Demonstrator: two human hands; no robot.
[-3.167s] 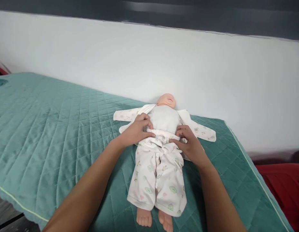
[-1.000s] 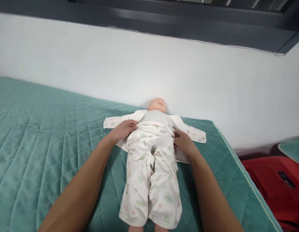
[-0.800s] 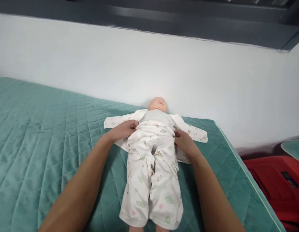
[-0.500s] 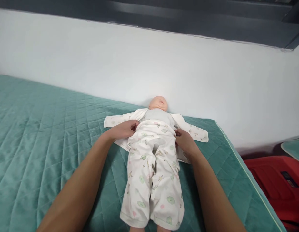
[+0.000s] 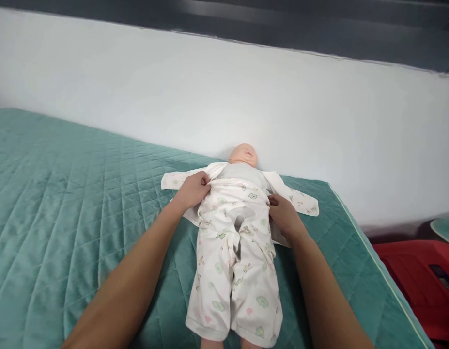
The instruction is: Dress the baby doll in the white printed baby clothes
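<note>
A baby doll (image 5: 243, 155) lies on its back, head toward the wall. Printed white baby pants (image 5: 219, 252) cover its legs and reach up over its belly, with an opening at the crotch. Its arms are in the sleeves of a matching shirt (image 5: 300, 201), which lies spread open beneath the body. At the left end of the waistband, my left hand (image 5: 193, 189) pinches the pants' edge. My right hand (image 5: 284, 213) is closed at the right side of the waist, its fingertips partly hidden against the cloth. The doll's feet are cut off by the lower frame edge.
A green quilted bedspread (image 5: 82, 218) lies under the doll and runs far to the left. Behind it rises a white wall (image 5: 209, 92) with a dark ledge (image 5: 246, 22) above. Past the bed's right edge is a red plastic object (image 5: 413, 271).
My left hand has moved slightly up along the waistband. My right hand stays at the other side of the waist. The whole view has shifted a little, so things appear farther right.
</note>
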